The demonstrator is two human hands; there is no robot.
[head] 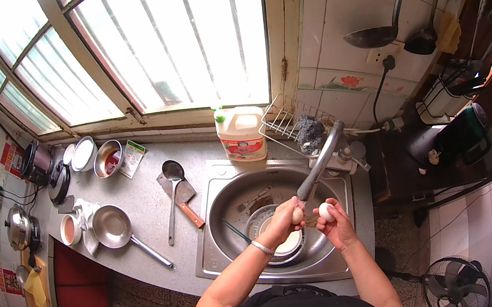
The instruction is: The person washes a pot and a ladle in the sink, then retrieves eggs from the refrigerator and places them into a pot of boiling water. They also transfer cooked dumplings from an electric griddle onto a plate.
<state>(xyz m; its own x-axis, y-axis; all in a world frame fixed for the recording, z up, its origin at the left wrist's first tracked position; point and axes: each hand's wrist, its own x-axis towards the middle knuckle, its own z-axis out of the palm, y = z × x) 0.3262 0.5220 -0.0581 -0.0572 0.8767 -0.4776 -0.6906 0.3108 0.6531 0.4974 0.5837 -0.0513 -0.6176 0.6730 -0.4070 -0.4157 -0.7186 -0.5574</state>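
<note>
My left hand (281,223), with a bracelet at the wrist, grips a pale brown egg (297,215) right below the mouth of the faucet (324,157). A white egg (326,212) sits between the thumb and fingers of my right hand (341,229), a short way to the right. Both hands are above the stainless steel sink (220,207). Beneath them a round bowl (298,247) stands in the basin, partly hidden by my left hand and forearm. A thin dark green stick or handle (237,230) leans at its left side.
On the counter left of the sink lie a cleaver (191,212), a ladle (173,206) and a steel pan (112,226). A large plastic jug (242,135) stands behind the sink. A wire rack (281,123) holds a dark scouring pad (310,133) near the faucet.
</note>
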